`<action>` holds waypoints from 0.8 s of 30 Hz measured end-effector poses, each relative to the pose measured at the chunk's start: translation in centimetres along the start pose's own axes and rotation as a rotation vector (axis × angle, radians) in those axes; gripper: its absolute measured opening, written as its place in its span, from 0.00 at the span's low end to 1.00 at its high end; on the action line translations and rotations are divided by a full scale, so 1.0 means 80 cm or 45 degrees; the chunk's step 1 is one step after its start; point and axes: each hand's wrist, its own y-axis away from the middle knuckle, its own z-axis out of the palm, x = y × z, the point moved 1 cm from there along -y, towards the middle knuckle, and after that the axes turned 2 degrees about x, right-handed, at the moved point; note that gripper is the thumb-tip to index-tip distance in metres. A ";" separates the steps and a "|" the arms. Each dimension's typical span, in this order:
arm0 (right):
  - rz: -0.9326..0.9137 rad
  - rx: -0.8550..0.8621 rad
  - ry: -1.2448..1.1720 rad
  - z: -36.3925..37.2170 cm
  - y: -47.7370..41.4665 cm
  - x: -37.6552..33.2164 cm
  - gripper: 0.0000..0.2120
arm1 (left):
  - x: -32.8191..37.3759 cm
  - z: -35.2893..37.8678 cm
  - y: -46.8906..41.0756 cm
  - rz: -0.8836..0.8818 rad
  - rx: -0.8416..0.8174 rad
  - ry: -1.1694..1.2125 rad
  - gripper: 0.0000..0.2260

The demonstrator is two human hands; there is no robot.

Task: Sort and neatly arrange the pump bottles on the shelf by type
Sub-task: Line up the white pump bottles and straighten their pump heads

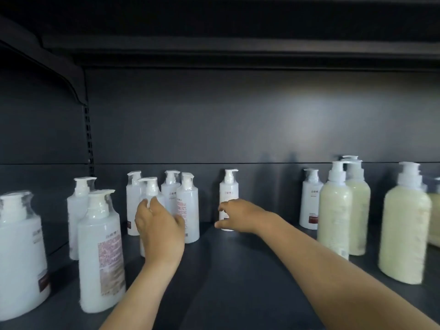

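Dark shelf (238, 270) boards carry the bottles: the right hand (238, 214) curls round the lone slim bottle (229, 191), and left of it the left hand (162, 225) grips a clustered bottle (150, 188), likely toppling its tight neighbours (190, 206) if dragged.

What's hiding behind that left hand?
A slim white pump bottle: its pump head shows above the left hand, whose fingers wrap it. Its body and label are mostly covered.

Dark shelf (238, 289): wide white pump bottles (101, 253) upright toward left edge; slim white bottles (190, 210) along back; cream bottles (404, 234) near right edge.
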 end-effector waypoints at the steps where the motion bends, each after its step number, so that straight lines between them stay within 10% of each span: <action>1: 0.008 -0.016 0.070 -0.005 0.017 0.006 0.22 | 0.007 -0.006 0.010 0.026 -0.037 -0.064 0.27; 14: 0.013 0.004 0.342 -0.073 0.262 0.065 0.23 | 0.114 -0.081 0.143 0.431 -0.765 -0.601 0.15; 24: 0.175 0.117 0.188 -0.132 0.339 0.115 0.22 | 0.189 -0.083 0.173 0.563 -0.745 -0.587 0.19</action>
